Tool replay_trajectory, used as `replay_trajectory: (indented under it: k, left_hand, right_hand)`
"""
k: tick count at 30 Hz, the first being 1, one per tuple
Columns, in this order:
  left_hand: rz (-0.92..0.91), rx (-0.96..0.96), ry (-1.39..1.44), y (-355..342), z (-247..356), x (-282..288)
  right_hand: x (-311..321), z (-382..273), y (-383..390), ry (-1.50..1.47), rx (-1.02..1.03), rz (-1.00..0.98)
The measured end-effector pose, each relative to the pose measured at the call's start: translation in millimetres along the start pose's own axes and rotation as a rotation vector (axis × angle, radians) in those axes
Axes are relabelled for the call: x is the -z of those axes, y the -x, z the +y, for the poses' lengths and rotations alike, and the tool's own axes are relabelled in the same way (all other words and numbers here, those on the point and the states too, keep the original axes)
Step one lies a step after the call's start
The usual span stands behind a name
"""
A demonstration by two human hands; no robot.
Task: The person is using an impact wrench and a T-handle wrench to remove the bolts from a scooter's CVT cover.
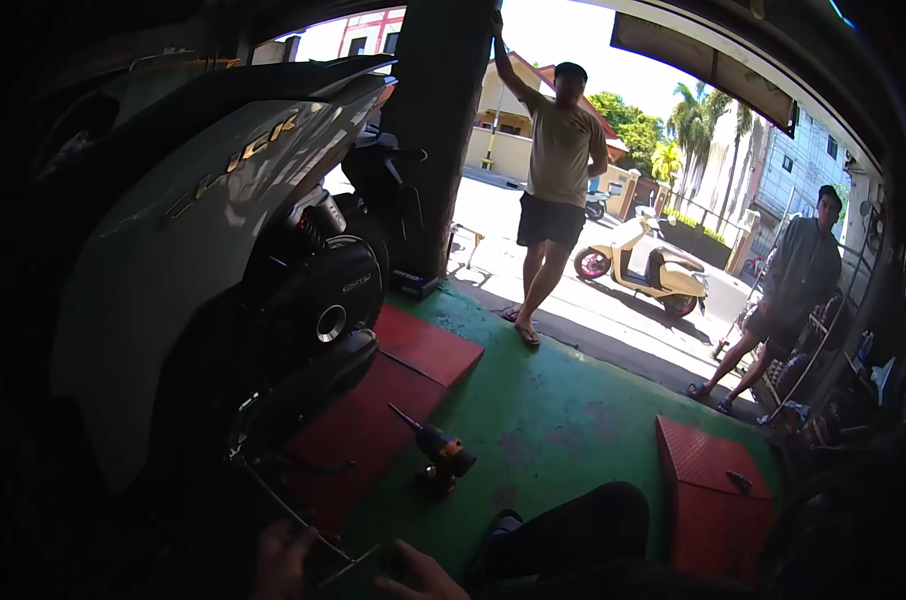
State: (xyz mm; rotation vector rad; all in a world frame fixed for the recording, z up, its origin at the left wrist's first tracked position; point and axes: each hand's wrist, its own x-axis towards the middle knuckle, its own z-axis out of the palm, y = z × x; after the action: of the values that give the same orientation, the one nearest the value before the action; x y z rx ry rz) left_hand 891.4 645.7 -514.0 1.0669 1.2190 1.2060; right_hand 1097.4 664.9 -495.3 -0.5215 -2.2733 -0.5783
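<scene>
At the bottom edge my left hand (285, 555) grips a thin metal rod (291, 512) that slants up to the dark lower side of a grey scooter (143, 290). My right hand (418, 575) is curled near the rod's lower end; what it holds is too dark to make out. The scooter's black engine casing (338, 290) sits above a red ramp plate (428, 350). A drill with a long bit (443, 450) stands on the green floor (533, 420) beyond my hands. My bent leg (583, 530) is to the right.
One person (553, 150) leans on a pillar (433, 80) at the doorway. Another person (793, 280) stands at the right beside a rack (823, 320). A red ramp (713, 490) lies at the right. A cream scooter (643, 270) is parked outside.
</scene>
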Motion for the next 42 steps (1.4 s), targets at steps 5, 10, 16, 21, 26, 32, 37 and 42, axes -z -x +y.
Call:
replay_trajectory:
  k: [5,10,16,21,26,32,37,42]
  left_hand:
    - [-0.046,-0.066,0.104,0.9,-14.9,2.1]
    - [-0.054,-0.017,0.091,3.5,-1.1,0.4]
    - [0.063,0.012,0.203,8.8,9.4,-8.7]
    - [0.065,0.002,0.181,9.1,10.3,-6.7]
    - [0.053,0.004,0.182,8.2,10.8,-7.8]
    - [0.114,0.106,0.307,13.9,31.7,-19.1]
    - [0.111,0.094,0.346,15.9,28.8,-15.9]
    - [0.103,0.102,0.344,19.6,29.0,-11.5]
  right_hand:
    - [3.4,-12.3,6.4,1.234,1.205,-0.01]
    - [-6.6,-42.9,-4.1,2.749,2.164,0.316]
    - [-12.9,-50.3,-4.7,2.901,2.314,0.232]
    - [-16.6,-53.9,-2.7,3.021,2.453,0.149]
    - [-19.0,-56.2,0.5,3.142,2.573,0.061]
    - [-22.7,-47.9,15.0,3.261,2.705,-0.018]
    - [-20.8,-30.7,39.1,3.338,2.87,0.133]
    - [2.3,-31.3,41.7,3.215,2.496,0.479]
